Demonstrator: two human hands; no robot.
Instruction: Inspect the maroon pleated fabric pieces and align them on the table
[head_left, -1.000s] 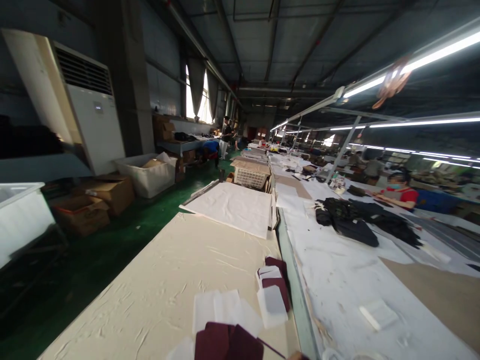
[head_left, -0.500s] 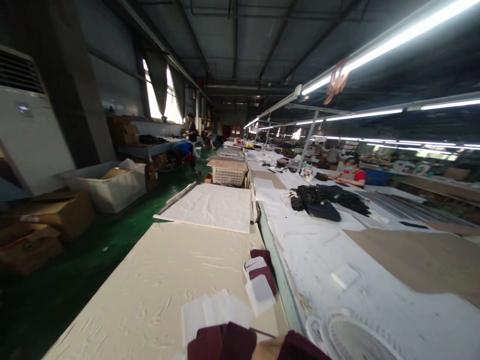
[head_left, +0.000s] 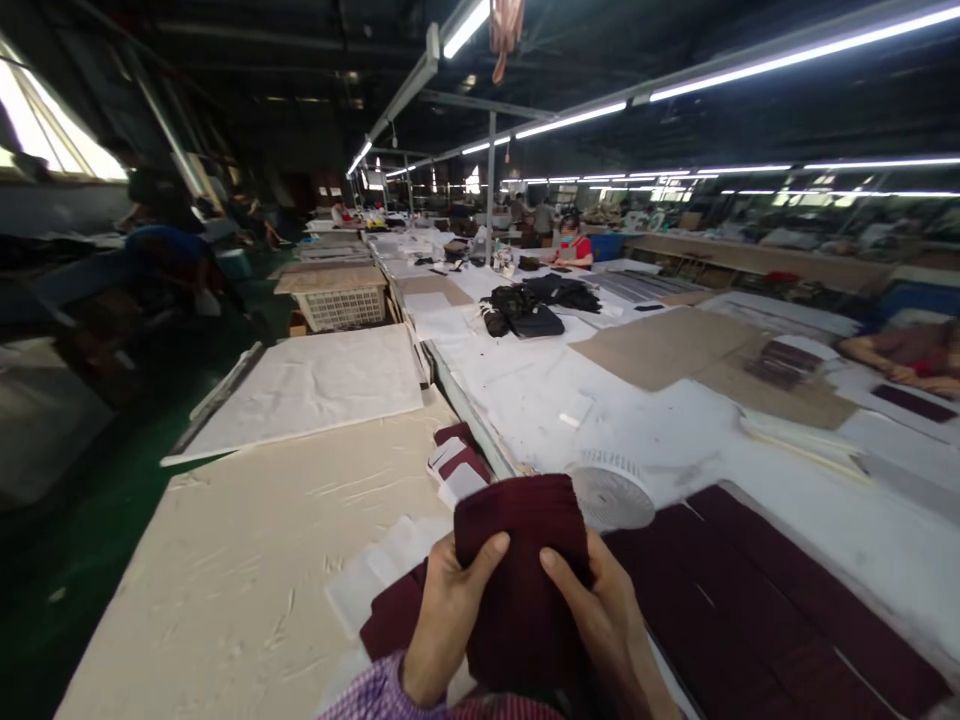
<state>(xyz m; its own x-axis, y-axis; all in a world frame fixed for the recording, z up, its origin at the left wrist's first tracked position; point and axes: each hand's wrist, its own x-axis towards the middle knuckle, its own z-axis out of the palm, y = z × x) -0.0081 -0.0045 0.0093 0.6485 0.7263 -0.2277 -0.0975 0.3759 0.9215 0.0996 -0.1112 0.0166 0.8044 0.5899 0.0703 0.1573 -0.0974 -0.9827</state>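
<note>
Both my hands hold up a stack of dark maroon fabric pieces [head_left: 521, 540] at the bottom middle. My left hand [head_left: 448, 610] grips its left side with the thumb across the front. My right hand [head_left: 604, 625] grips the right side the same way. Below the stack more maroon pieces [head_left: 394, 625] and white interlining pieces [head_left: 375, 580] lie on the cream-covered table [head_left: 247, 560]. A small pile of maroon and white pieces [head_left: 457, 465] sits at the table's right edge.
A small white fan [head_left: 611, 495] lies on the white table to the right, beside rows of maroon panels [head_left: 772, 600]. Black garments [head_left: 529, 305] lie further back. A white board [head_left: 307, 385] and a basket [head_left: 341, 305] are ahead. Other workers sit at the right and stand at the left.
The view has swung right and down. My hands, out of sight before, have come up into view holding the maroon stack. The fan and maroon panels have come into view.
</note>
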